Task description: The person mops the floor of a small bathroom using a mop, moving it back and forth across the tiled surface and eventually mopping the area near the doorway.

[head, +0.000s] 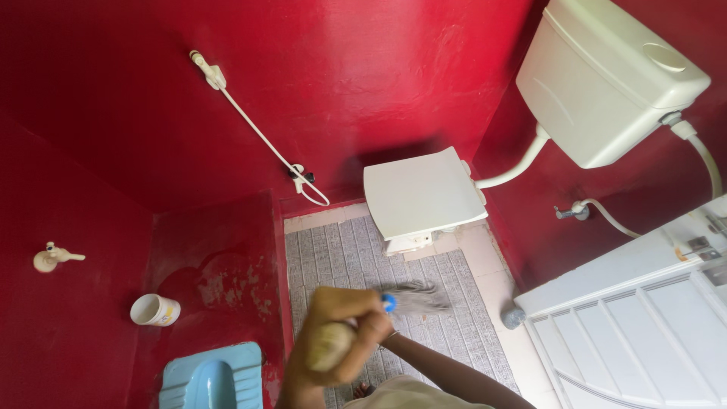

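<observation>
A mop with a pale wooden handle (330, 347) and a blue collar points almost straight down from the camera. Its grey string head (415, 297) lies on the grey tiled floor (341, 254) in front of the white toilet (421, 194), whose lid is down. My left hand (327, 322) is closed around the top of the handle and looks blurred. My right hand (376, 327) grips the handle just below it, mostly hidden, with its forearm running to the lower right.
Red walls surround the room. A white cistern (606, 76) hangs at the upper right. A blue squat pan (212, 379) and a white cup (154, 310) sit on the red raised step at left. A white panelled door (636, 326) stands at right.
</observation>
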